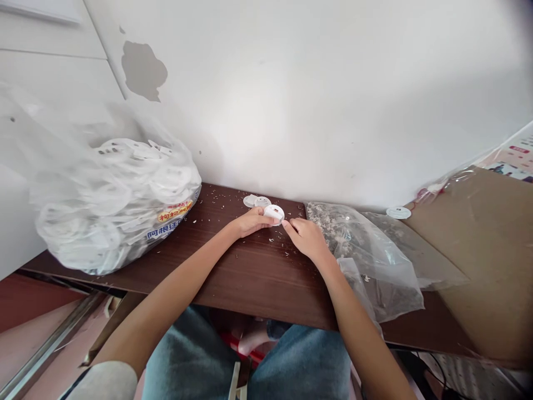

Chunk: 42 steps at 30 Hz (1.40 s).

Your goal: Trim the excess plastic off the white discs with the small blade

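We log: white plastic disc between our hands, its underside hidden, contact with the dark wood counter unclear | left hand: fingers pressed together against it | right hand: fingertips pinching its rim | left: clear bag of white discs

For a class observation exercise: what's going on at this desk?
A person sits at a dark wooden desk, handling a small round white plastic disc. Their left hand holds it while the fingertips of their right hand press at its edge. More white pieces lie just behind, among scattered scraps. A large clear bag of white plastic pieces sits to the left, and a clear bag of shredded scraps to the right.
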### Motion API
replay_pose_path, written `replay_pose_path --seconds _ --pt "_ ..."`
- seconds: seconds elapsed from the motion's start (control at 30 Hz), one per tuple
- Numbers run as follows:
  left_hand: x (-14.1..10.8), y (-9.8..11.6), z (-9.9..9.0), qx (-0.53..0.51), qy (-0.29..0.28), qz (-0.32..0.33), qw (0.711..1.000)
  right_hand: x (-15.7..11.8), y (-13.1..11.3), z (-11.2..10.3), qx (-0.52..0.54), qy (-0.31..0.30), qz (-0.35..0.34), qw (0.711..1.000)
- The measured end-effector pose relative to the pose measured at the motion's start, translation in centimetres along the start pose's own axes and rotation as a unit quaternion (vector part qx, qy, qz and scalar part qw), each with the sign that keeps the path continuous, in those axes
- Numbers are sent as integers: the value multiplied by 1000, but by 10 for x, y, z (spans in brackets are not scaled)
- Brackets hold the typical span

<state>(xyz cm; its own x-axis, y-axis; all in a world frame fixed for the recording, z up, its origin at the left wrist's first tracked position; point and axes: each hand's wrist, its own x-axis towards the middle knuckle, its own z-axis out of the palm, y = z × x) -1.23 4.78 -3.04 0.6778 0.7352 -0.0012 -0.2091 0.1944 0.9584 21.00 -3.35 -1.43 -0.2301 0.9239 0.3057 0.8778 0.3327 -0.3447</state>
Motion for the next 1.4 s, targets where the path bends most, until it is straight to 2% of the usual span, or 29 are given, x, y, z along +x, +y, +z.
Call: replay_pose_path --seconds 0.33,1.07,1.23,1.4 --pt "0 4 0 8 -39 -5 999 3 4 3 28 -17 -9 999" --pt "1 4 -5 15 -71 -25 997 0 1 6 46 -28 -2 999" --pt "-1 6 -6 19 -88 -32 995 -1 4 6 76 -54 -19 995" --pt "-1 4 -7 9 -89 -33 995 -2 7 9 80 -53 -33 995"
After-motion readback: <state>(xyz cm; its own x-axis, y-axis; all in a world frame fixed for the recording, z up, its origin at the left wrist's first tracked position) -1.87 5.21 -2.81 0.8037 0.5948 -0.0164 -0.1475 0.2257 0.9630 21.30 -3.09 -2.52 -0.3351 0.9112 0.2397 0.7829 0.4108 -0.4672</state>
